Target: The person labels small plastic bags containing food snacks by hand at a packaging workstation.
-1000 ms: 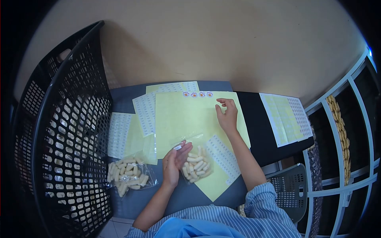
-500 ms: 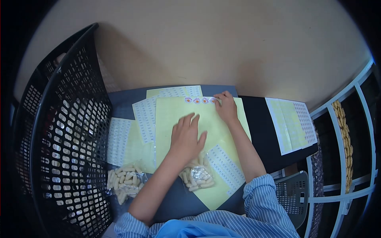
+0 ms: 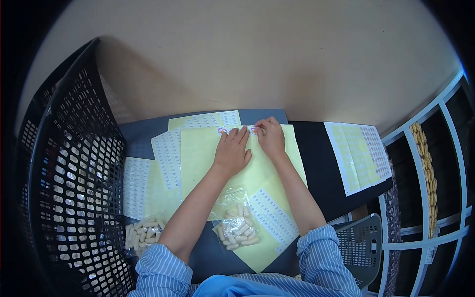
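A pale yellow backing sheet (image 3: 198, 163) lies on the table with a row of small round stickers near its top edge. My left hand (image 3: 231, 152) rests flat on it, fingers stretched out over part of the row. One sticker (image 3: 222, 131) shows just left of those fingers. Beside them, my right hand (image 3: 271, 141) has its fingertips pinched at the edge of another orange-and-purple sticker (image 3: 254, 129). Whether that sticker is partly lifted is too small to tell. Below my left hand is a clear bag of whitish capsule-shaped pieces (image 3: 237, 230).
A tall black plastic basket (image 3: 74, 183) stands at the left. Another bag of pieces (image 3: 143, 232) lies beside it. Printed label sheets (image 3: 166, 153) overlap on the grey table. A further sticker sheet (image 3: 358, 156) is on the right; a metal rack (image 3: 420, 183) and grey basket (image 3: 358, 242) are beyond.
My left hand has moved up the sheet and now lies over the stickers. My right hand has shifted slightly left along the row. The view has tilted a little.
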Tool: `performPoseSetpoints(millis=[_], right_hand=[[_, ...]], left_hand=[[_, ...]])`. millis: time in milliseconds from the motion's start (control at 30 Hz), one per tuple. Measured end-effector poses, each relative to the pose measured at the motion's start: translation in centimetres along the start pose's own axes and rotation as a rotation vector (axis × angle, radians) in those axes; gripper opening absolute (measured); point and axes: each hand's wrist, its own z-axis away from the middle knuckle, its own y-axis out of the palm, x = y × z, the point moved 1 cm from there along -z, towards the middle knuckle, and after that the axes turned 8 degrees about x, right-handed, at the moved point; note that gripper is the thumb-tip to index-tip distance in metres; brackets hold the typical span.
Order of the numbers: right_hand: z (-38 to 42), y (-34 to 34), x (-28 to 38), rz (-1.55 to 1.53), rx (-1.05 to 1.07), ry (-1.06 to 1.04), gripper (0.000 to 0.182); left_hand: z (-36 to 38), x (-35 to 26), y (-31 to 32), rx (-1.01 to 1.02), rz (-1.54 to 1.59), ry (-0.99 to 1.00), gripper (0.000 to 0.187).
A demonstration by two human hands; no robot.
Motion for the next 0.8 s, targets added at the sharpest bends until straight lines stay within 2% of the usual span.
performPoseSetpoints(millis=[333, 433, 500, 800], right_hand=[[0.2, 0.0, -0.7, -0.085, 0.058, -0.026, 0.007], [0.3, -0.2, -0.9, -0.207, 0.017, -0.065, 0.007], [0.5, -0.7, -0.7, -0.302, 0.072, -0.040, 0.007], [0.6, -1.2, -1.2, -0.292, 0.128, -0.087, 0.006]], left_hand=[[-0.1, -0.3, -0.1, 0.044, -0.093, -0.041, 0.054], [-0.1, -0.3, -0.3, 0.051, -0.088, -0.045, 0.054], [-0.1, -0.3, -0.3, 0.054, -0.081, -0.044, 0.054], [-0.1, -0.5, -0.9, 0.166, -0.103, -0.088, 0.055]])
